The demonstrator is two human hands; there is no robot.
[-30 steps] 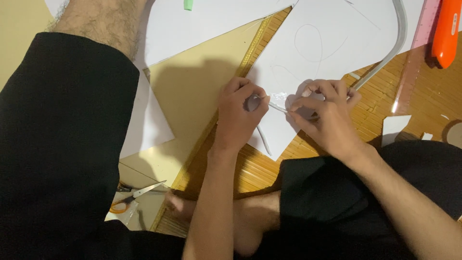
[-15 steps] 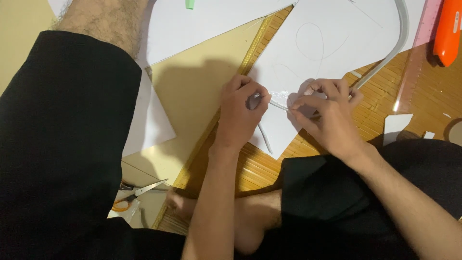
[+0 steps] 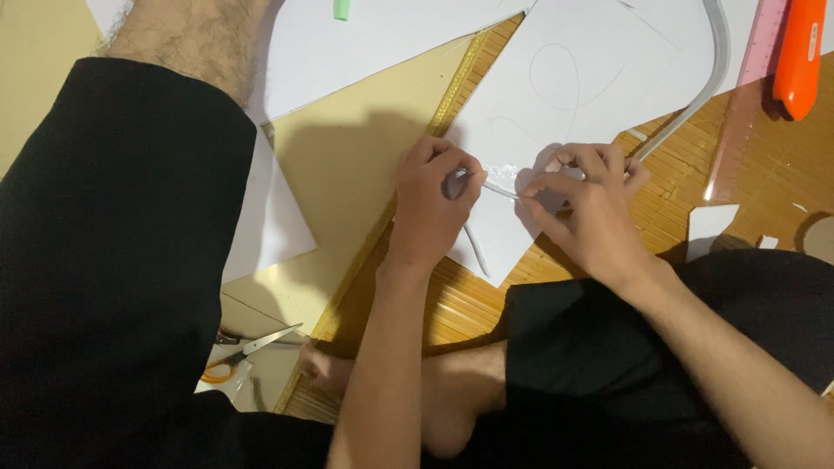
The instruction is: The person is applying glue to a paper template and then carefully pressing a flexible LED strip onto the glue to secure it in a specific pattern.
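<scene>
Your left hand (image 3: 430, 204) is pinching one end of a thin clear strip (image 3: 499, 187) with closed fingertips. Your right hand (image 3: 582, 204) is pinching the other end likewise. The strip is spanning over the white sheet (image 3: 591, 78), near the bamboo mat's (image 3: 764, 174) middle.

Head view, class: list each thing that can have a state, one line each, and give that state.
left hand: pinching one end of the thin strip
right hand: pinching the other end
thin strip: stretched between both hands
white sheet: flat, with curved pencil lines
scissors: lying flat, blades nearly closed
orange cutter: lying untouched
curved ruler: flat on the sheet
</scene>
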